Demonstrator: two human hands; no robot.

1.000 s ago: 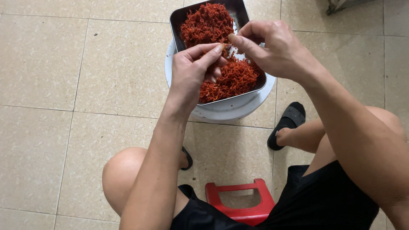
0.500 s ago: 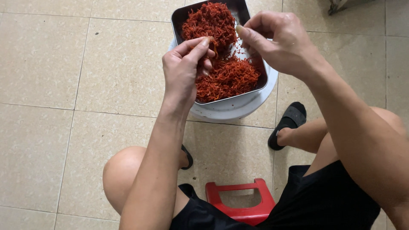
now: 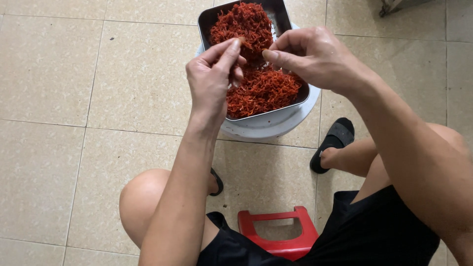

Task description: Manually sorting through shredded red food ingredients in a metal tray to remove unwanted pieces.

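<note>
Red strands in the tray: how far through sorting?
Done: cannot tell; no separate sorted pile shows. In hand: left hand and right hand each pinch a small bit of red strands over the metal tray. Left: the tray is heaped nearly full, resting on a white basin.

The tray (image 3: 287, 19) of shreds (image 3: 261, 88) sits on a basin (image 3: 276, 125), both hands above it, left hand (image 3: 213, 81) beside right hand (image 3: 315, 56), stool (image 3: 279, 231) nearer the person
</note>
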